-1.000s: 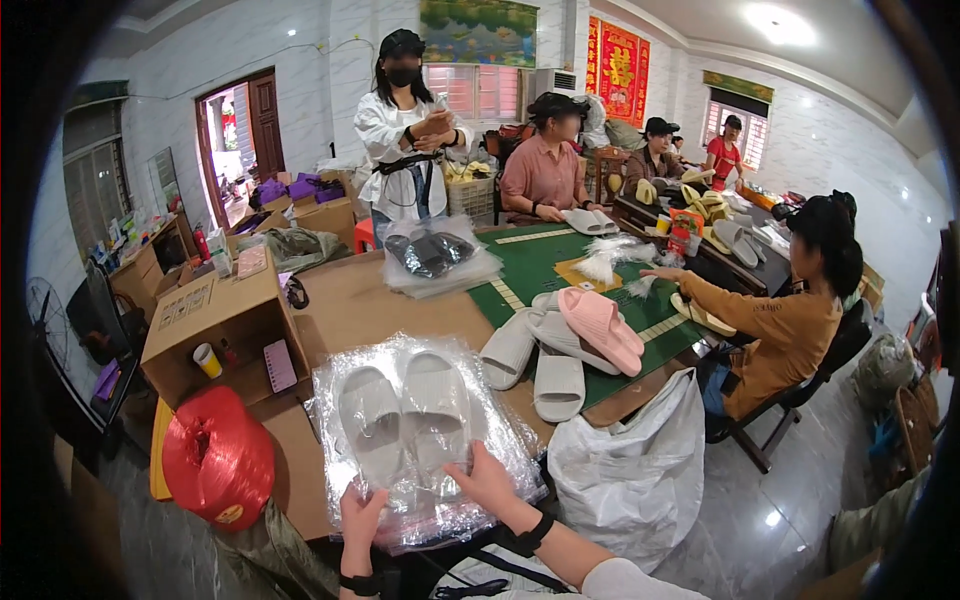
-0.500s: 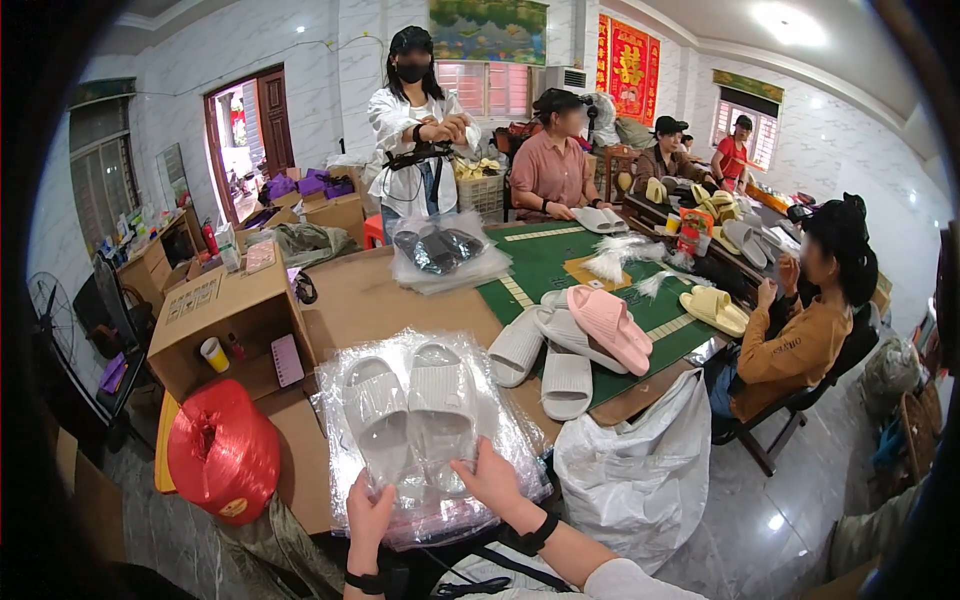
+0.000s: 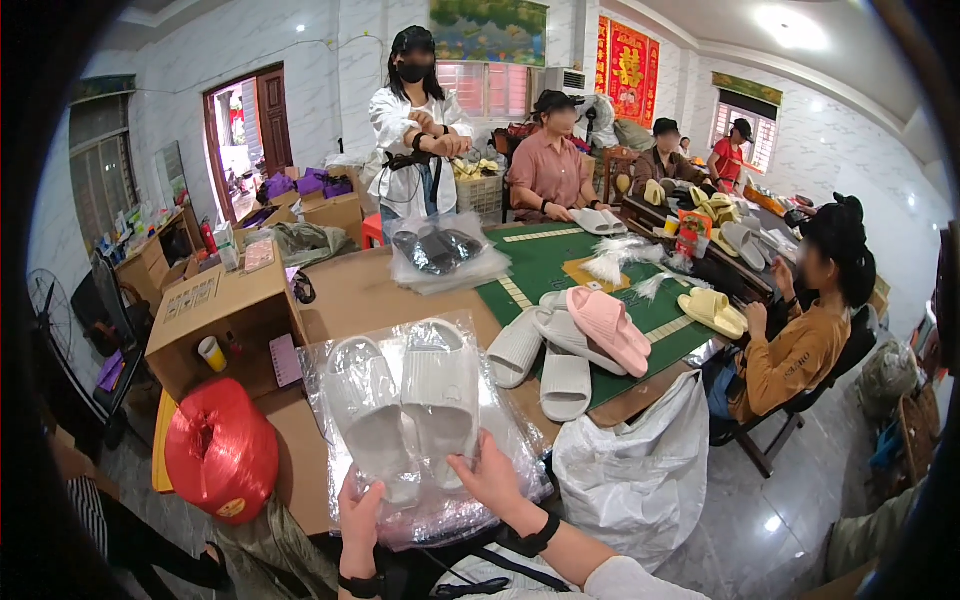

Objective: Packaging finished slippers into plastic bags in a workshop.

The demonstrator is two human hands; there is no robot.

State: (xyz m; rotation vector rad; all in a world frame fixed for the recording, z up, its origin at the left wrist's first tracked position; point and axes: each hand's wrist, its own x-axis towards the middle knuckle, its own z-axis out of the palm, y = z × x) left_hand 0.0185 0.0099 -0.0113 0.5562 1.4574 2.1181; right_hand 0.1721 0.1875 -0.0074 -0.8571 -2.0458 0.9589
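A pair of pale grey slippers [image 3: 405,405] lies inside a clear plastic bag [image 3: 330,360] on the near edge of the brown table [image 3: 350,290]. My left hand [image 3: 360,515] grips the bag's near edge under the left slipper. My right hand [image 3: 490,480] presses on the bag at the heel of the right slipper. Both wrists wear black bands.
Loose white slippers [image 3: 545,355] and a pink pair [image 3: 608,328] lie on a green mat [image 3: 550,260]. A bagged dark pair [image 3: 440,250] sits farther back. A cardboard box [image 3: 215,310], a red bag [image 3: 222,450] and a white sack [image 3: 640,470] stand nearby. Several people work around the tables.
The bagged slippers have shifted slightly with my hands still on the bag's near edge. The standing person at the back moved their hands.
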